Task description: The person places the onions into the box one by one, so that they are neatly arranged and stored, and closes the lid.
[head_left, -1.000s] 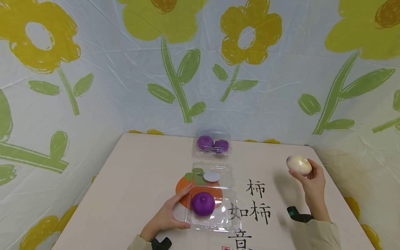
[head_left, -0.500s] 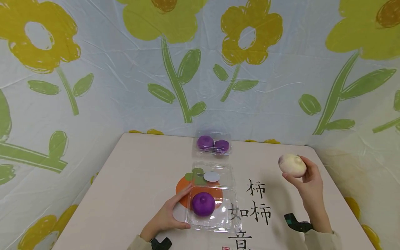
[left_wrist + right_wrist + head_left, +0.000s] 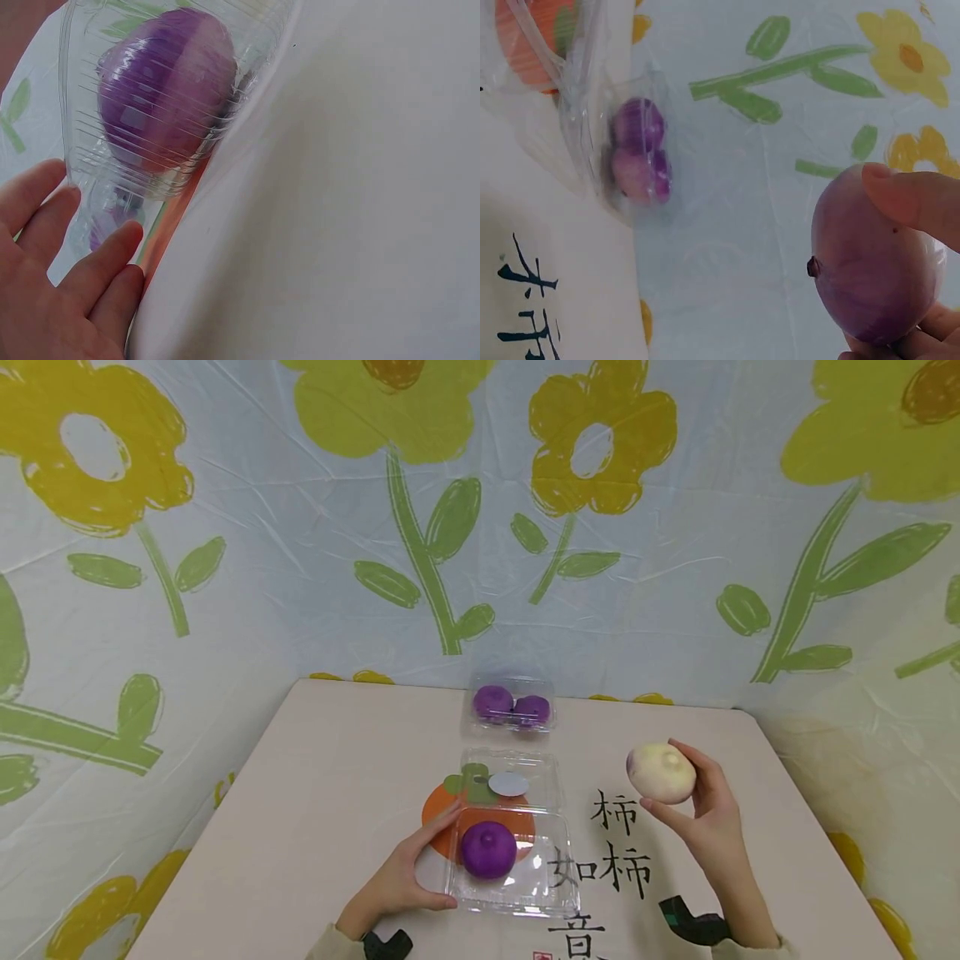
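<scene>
In the head view my right hand [image 3: 708, 814] holds a round, onion-like piece [image 3: 662, 773] above the table, thumb and fingers on its sides. It looks cream with a purple end; in the right wrist view the same piece [image 3: 870, 262] shows a pinkish-purple side with a small dark stub. My left hand [image 3: 401, 877], fingers spread, touches the left side of an open clear plastic clamshell box [image 3: 543, 893]. Inside that box, on the left, sits a purple round piece [image 3: 488, 850] with a nub on top. In the left wrist view this piece [image 3: 165, 90] shows through the ribbed wall.
Behind the open box, its lid [image 3: 540, 777] lies back with a white oval label [image 3: 508, 783]. Farther back stands another clear box [image 3: 551, 714] with two purple pieces [image 3: 492, 702]. The pale table [image 3: 337, 777] bears a printed orange fruit and black characters. A flowered cloth [image 3: 300, 527] surrounds it.
My right hand has carried the cream-and-purple piece leftward, toward the open box. The left hand and both boxes have stayed where they were.
</scene>
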{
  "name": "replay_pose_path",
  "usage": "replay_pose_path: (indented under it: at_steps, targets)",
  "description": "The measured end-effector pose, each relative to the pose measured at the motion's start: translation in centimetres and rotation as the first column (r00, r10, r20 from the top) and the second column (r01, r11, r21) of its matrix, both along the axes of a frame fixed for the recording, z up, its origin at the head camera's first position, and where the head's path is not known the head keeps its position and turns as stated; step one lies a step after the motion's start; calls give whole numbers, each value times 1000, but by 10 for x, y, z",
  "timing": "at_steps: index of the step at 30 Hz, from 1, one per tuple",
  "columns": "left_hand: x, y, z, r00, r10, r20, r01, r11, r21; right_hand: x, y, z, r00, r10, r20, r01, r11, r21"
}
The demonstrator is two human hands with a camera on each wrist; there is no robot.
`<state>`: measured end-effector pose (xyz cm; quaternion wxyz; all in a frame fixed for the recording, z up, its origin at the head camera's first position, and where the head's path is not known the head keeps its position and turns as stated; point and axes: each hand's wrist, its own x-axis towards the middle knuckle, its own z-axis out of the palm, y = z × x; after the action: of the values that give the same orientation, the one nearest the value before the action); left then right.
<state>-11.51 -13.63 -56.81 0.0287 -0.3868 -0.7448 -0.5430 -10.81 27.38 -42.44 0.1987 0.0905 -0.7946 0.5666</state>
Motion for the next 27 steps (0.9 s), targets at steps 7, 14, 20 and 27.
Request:
replay_pose_path:
  at_steps: [7,14,20,27]
  targets:
    - [-2,0,-3,1000,-6,-12,6,1000,7,7,-23,0,995,92,-29,-89,993,77]
    - [-1,-1,-5,1000,-6,-7,6,1000,5,19,-42,-8,988,150,25,-152,982,112]
    - [0,0,-3,1000,-4,2,4,1000,0,27,-53,-18,983,181,31,-184,974,129]
    - [1,1,3,1000,0,-15,0,1000,0,36,-65,-36,978,191,88,-204,964,171]
